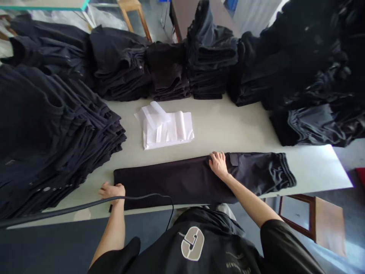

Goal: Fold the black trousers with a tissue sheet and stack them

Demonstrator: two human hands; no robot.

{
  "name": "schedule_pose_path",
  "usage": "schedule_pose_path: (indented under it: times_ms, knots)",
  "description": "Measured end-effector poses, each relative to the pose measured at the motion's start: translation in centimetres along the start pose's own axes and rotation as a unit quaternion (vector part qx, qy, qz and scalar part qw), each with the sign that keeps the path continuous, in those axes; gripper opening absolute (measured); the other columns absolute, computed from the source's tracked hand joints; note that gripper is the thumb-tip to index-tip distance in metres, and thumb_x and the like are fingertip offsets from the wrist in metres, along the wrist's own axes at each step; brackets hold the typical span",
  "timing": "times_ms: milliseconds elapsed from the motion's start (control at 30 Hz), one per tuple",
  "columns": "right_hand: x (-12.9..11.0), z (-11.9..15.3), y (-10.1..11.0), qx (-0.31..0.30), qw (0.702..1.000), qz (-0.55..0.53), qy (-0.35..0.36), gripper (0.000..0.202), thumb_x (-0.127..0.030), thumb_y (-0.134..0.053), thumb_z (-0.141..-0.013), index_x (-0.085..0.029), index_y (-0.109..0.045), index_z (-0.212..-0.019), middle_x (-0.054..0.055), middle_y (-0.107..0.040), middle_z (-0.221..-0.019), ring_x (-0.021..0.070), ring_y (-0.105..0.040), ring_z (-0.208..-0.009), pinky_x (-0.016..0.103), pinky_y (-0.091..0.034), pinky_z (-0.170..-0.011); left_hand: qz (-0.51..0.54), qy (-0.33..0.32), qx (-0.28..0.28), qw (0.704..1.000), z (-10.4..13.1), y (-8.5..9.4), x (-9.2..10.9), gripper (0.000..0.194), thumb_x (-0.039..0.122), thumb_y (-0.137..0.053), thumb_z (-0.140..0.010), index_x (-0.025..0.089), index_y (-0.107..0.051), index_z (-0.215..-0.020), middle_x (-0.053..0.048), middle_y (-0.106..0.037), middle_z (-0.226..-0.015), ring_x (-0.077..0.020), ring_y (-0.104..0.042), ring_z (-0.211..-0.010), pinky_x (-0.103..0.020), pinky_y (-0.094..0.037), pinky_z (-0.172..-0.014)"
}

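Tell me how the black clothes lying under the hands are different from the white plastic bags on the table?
The black garment is dark cloth, while the plastic bags are white and see-through. The garment lies stretched long along the table's near edge; the bags sit in a small squarish pile farther back. The left hand and right hand both press on the garment; nothing touches the bags. Both lie flat on the same table.

Trousers (199,179) lie lengthwise along the table's (228,125) near edge; left hand (111,191) on their left end, right hand (219,164) near the middle. Bags (167,129) sit behind them. Garment stacks (171,68) line the far side, left and right
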State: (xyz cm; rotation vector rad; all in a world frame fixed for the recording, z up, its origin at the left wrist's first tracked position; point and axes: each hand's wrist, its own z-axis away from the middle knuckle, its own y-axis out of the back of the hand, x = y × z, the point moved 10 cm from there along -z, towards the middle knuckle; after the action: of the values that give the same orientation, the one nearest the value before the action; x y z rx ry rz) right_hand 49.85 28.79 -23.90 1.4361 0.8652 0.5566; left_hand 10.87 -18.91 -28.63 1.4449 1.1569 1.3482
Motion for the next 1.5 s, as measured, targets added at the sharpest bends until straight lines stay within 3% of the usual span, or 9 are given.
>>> schedule_pose_path:
  times_ms: [133,233,333,400,533,700,933,1133,1500]
  knots:
    - [1.9,6.2,1.8,0.009,1.0,-0.015,0.005,0.033,-0.023,-0.042,-0.101,-0.022,-0.064,-0.126,0.011,-0.065,-0.128,0.0248,-0.055,-0.123,0.051,-0.022,-0.126,0.07,-0.195,0.02,0.978,6.9,0.4,12.2,0.039,0.017,-0.056,-0.084,0.009,-0.063,-0.122,-0.024,-0.061,-0.126,-0.0398,-0.055,-0.122,-0.06,-0.047,-0.1]
    - [7.7,12.6,1.3,-0.019,0.996,0.032,-0.085,0.039,-0.026,-0.044,-0.1,-0.017,-0.061,-0.135,0.015,-0.06,-0.141,0.0279,-0.05,-0.134,0.054,-0.023,-0.125,0.157,-0.424,-0.087,0.888,19.4,-1.2,23.0,0.037,0.014,-0.05,-0.09,0.012,-0.065,-0.124,-0.024,-0.058,-0.138,-0.033,-0.054,-0.13,-0.052,-0.044,-0.111]
    - [12.9,18.0,-0.4,-0.074,0.981,0.079,-0.163,0.054,-0.032,-0.046,-0.1,-0.012,-0.047,-0.151,0.02,-0.045,-0.159,0.0332,-0.038,-0.147,0.058,-0.024,-0.123,0.152,-0.54,-0.194,0.805,30.5,-3.9,27.8,0.049,0.016,-0.047,-0.093,0.014,-0.058,-0.141,-0.02,-0.053,-0.152,-0.0309,-0.046,-0.144,-0.053,-0.032,-0.124]
    - [14.6,19.6,-1.3,-0.106,0.977,0.08,-0.169,0.061,-0.035,-0.045,-0.1,-0.014,-0.039,-0.157,0.019,-0.037,-0.165,0.0325,-0.031,-0.152,0.058,-0.022,-0.124,0.119,-0.555,-0.232,0.79,33.7,-5.9,27.9,0.056,0.017,-0.045,-0.094,0.014,-0.054,-0.148,-0.018,-0.049,-0.158,-0.0307,-0.04,-0.151,-0.054,-0.025,-0.127]
    - [17.3,20.2,-0.1,-0.107,0.983,0.031,-0.143,0.058,-0.031,-0.043,-0.099,-0.021,-0.042,-0.155,0.014,-0.043,-0.161,0.0285,-0.034,-0.151,0.056,-0.019,-0.126,0.055,-0.543,-0.234,0.805,32.8,-8.2,26.2,0.062,0.018,-0.044,-0.093,0.017,-0.05,-0.154,-0.014,-0.045,-0.162,-0.0299,-0.035,-0.154,-0.055,-0.02,-0.129]
    - [30.4,26.2,7.1,0.082,0.926,0.021,-0.369,0.056,-0.035,-0.041,-0.098,-0.017,-0.041,-0.151,0.02,-0.045,-0.153,0.033,-0.039,-0.143,0.056,-0.028,-0.12,0.022,-0.486,-0.178,0.855,32.5,-6.8,26.3,0.063,0.018,-0.043,-0.094,0.014,-0.046,-0.156,-0.018,-0.041,-0.164,-0.0322,-0.03,-0.156,-0.058,-0.023,-0.128]
    - [43.1,29.2,7.2,0.011,0.898,-0.038,-0.438,0.076,-0.044,-0.055,-0.092,-0.011,-0.029,-0.155,0.024,-0.043,-0.146,0.0367,-0.044,-0.135,0.048,-0.04,-0.111,0.061,-0.482,-0.15,0.861,43.1,-6.4,32.9,0.055,0.021,-0.039,-0.098,0.008,-0.049,-0.151,-0.02,-0.042,-0.162,-0.0316,-0.032,-0.155,-0.054,-0.026,-0.127]
    - [42.4,26.7,5.8,-0.135,0.925,0.002,-0.355,0.074,-0.027,-0.055,-0.09,-0.012,-0.028,-0.157,0.021,-0.056,-0.127,0.0337,-0.055,-0.118,0.04,-0.051,-0.091,0.056,-0.481,-0.143,0.863,45.1,-7.9,33.9,0.058,0.019,-0.04,-0.096,0.011,-0.05,-0.152,-0.019,-0.044,-0.162,-0.0312,-0.033,-0.155,-0.054,-0.022,-0.129]
    - [44.3,26.5,6.8,-0.098,0.932,0.013,-0.349,0.073,-0.034,-0.05,-0.093,-0.014,-0.027,-0.16,0.021,-0.059,-0.125,0.0353,-0.056,-0.117,0.043,-0.052,-0.087,0.054,-0.434,-0.135,0.889,42.3,-7.7,32.5,0.062,0.016,-0.043,-0.091,0.013,-0.05,-0.152,-0.016,-0.045,-0.162,-0.0286,-0.034,-0.154,-0.052,-0.023,-0.129]
